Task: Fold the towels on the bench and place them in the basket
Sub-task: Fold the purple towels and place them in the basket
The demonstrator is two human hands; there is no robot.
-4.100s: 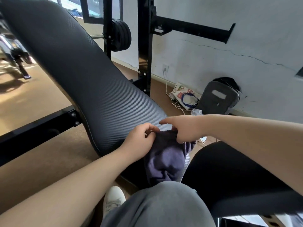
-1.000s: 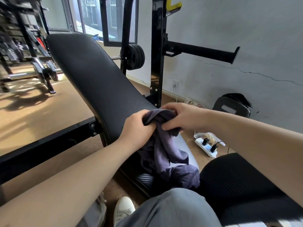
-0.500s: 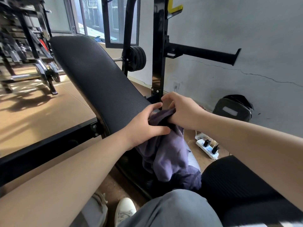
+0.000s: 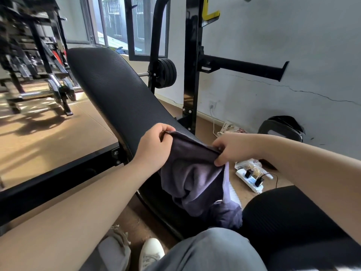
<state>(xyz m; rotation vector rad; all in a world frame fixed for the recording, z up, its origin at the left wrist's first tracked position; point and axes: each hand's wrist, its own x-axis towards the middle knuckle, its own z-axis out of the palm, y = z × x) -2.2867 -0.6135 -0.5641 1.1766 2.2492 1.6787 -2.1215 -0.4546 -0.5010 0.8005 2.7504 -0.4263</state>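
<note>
A dark purple towel (image 4: pixel 195 180) hangs over the lower end of the black inclined bench pad (image 4: pixel 117 90). My left hand (image 4: pixel 154 145) pinches its upper left edge. My right hand (image 4: pixel 232 147) pinches the upper right edge, so the top hem is stretched between both hands. The rest of the towel droops in folds down to the gap before the black seat pad (image 4: pixel 289 218). No basket is in view.
A black rack upright (image 4: pixel 192 65) with a side arm stands just behind the bench. On the floor at right lie a white power strip (image 4: pixel 250 178) and a black bag (image 4: pixel 281 128). My grey trouser leg (image 4: pixel 211 251) and white shoe (image 4: pixel 151 251) are below.
My hands have moved apart along the towel's top edge, spreading it from a bunched grip into a stretched hem. The towel is lifted slightly higher up the bench.
</note>
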